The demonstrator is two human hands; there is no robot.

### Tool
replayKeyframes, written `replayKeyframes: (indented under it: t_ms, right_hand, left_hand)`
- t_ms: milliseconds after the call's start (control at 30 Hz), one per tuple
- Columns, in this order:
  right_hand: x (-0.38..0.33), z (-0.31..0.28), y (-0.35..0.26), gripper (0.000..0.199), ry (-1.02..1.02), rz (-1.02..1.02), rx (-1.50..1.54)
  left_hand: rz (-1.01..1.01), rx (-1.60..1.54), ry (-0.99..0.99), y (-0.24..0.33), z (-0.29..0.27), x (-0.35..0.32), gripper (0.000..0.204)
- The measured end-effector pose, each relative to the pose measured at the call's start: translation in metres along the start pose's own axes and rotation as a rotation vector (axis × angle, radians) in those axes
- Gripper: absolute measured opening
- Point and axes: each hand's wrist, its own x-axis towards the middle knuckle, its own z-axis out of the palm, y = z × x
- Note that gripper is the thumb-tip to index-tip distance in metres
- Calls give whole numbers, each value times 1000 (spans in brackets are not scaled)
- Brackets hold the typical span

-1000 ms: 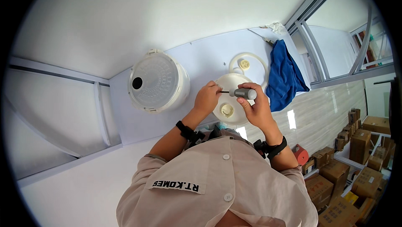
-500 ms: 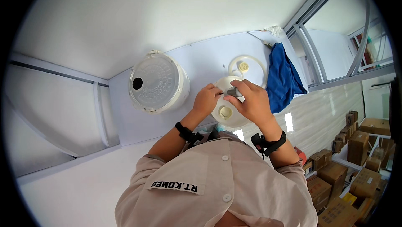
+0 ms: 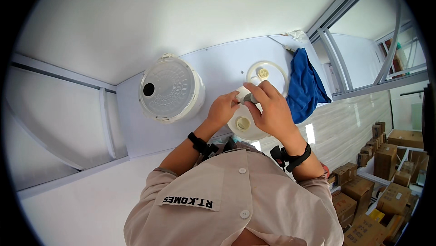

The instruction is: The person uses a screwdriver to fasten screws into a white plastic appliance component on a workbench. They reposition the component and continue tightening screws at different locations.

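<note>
Above a white round plastic disc (image 3: 254,132), both my hands meet at a small grey cylindrical part (image 3: 250,98). My right hand (image 3: 272,109) is closed on the grey part, thumb and fingers on either side of it. Close by on the left, the fingers of my left hand (image 3: 222,109) are pinched together near a small dark tip at the part's end. Whatever that left hand grips is too small and covered to name. On the disc is a cream round fitting (image 3: 243,123), just below the hands. Beyond them lies a white round lid (image 3: 282,80) with a pale yellow cap (image 3: 263,73) on it.
A white bucket (image 3: 200,92) with a translucent lid and a black round spot stands at the left of the table (image 3: 218,62). A blue cloth (image 3: 306,87) hangs over the right edge; a thin tool (image 3: 286,46) lies behind it. Cardboard boxes (image 3: 386,159) fill the lower right.
My right hand has tilted slightly, its index finger now reaching higher over the grey part. My left hand stays close beside it, with only a small shift.
</note>
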Motion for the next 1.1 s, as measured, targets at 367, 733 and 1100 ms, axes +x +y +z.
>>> replayKeyframes:
  t_ms: [367,733,1100]
  right_hand:
    - [4,-17,-14,46,11,11,-290]
    - [19,-21,-23,45,-423,430,-335]
    - [3,-14,-8,43,-196,110,-190]
  left_hand:
    - [10,-7,-25,2,-2,-1,46]
    - [-17,-29,-41,7,0,-7,40]
    - [38,-7,16,8,1,-11,35]
